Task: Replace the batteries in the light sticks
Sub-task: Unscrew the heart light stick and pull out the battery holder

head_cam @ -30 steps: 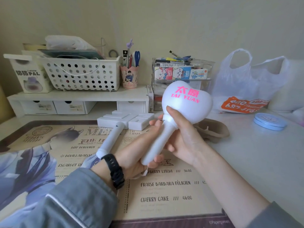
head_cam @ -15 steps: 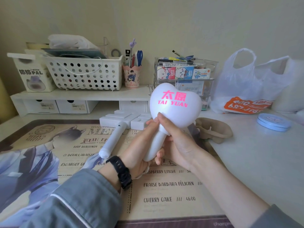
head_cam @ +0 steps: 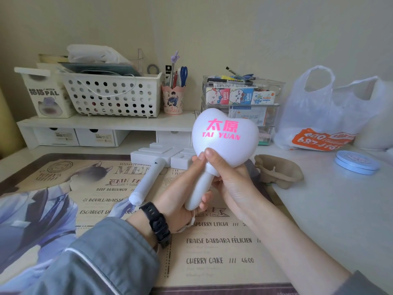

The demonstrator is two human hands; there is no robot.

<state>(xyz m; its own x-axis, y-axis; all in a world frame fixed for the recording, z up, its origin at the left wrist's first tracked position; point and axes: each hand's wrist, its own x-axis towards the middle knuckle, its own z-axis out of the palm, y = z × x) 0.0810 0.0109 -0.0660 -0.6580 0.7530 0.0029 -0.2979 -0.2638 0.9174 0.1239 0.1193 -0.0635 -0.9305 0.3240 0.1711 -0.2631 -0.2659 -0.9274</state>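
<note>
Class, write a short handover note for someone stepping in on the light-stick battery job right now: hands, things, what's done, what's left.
Hands: left hand grips the lower handle of the heart stick; right hand grips its neck, thumb at the heart's base.
Things: heart stick held upright above the mat; second stick lies on the mat, untouched.
Done: nothing visible; no batteries in view, neither handle looks open.
Left: open each stick, swap batteries, close.

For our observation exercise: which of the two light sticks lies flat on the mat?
The blocky-headed light stick, untouched on the mat; the heart-shaped light stick is held by the left hand and right hand.
</note>
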